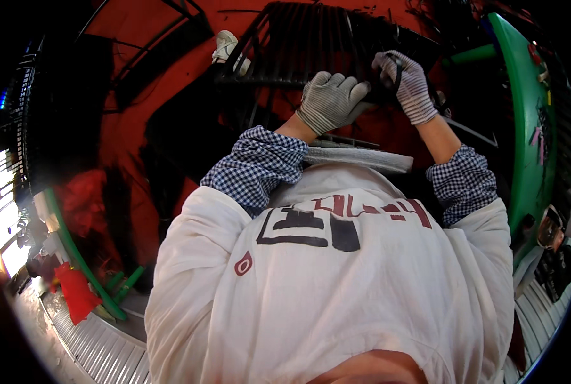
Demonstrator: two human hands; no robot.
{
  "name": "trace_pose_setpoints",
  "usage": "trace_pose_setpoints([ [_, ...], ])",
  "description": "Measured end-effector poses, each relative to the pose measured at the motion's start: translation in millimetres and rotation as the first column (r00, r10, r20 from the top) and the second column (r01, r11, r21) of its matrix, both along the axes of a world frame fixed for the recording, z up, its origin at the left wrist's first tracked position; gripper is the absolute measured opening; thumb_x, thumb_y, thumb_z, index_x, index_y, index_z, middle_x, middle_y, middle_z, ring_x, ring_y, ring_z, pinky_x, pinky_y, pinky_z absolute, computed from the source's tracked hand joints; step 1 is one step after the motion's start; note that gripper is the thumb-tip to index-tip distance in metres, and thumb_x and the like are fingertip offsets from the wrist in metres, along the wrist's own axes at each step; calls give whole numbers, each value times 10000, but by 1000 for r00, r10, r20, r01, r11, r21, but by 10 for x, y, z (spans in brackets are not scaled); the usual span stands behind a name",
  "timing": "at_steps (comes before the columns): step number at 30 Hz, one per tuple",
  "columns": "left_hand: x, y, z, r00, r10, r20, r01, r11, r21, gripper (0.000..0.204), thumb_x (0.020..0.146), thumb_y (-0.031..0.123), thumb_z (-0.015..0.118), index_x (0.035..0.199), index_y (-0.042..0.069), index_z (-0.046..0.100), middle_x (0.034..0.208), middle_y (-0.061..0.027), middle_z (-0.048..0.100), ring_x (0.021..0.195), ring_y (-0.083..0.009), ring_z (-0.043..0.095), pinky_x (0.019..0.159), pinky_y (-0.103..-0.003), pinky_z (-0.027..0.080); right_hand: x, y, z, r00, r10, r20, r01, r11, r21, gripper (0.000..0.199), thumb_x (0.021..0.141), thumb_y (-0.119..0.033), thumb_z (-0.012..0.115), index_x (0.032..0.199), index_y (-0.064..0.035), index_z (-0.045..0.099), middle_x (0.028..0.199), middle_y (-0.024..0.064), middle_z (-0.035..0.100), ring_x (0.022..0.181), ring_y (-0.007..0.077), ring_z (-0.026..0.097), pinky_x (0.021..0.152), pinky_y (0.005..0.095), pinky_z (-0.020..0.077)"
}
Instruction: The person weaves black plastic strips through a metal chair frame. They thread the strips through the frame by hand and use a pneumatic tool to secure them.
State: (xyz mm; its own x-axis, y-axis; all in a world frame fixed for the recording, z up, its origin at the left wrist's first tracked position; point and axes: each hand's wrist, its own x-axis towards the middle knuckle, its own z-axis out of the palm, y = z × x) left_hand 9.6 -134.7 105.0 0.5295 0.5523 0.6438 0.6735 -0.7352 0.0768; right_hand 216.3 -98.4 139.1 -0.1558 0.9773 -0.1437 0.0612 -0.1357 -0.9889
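A black slatted frame stands in front of me, its thin dark bars running away from me. Over its near edge is my left hand, in a grey-and-white striped glove, with the fingers curled in. What they close on, if anything, is hidden. My right hand, in a matching glove, is higher and further right, its fingers bent together around a thin black strip that loops by the knuckles. Dark shadow hides where the strip meets the frame. Close to my body, below both hands, lies a pale, thick-edged slab.
A green-edged table with small scattered items curves along the right. Another green edge and a red cloth are at the left. A white shoe shows beside the frame on the red floor.
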Motion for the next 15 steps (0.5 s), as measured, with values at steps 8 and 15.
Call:
trace_pose_setpoints([
  [8,-248,-87,-834,936,-36,-349,-208,744,-635,359,865,408,706,1174,230,666,1029,-31,663,1026,-225,626,952,-424,381,55,59,-430,992,-125,-1,124,982,-144,181,1000,-104,616,1121,-21,720,961,41,730,675,59,602,554,224,484],
  [15,-159,206,-788,769,-291,-569,-456,374,-808,570,861,540,678,1331,229,596,1262,-92,606,1240,-256,555,1080,-454,315,943,1454,567,938,-180,295,128,974,186,295,981,-256,621,1179,-56,711,1030,104,739,799,156,704,726,302,584],
])
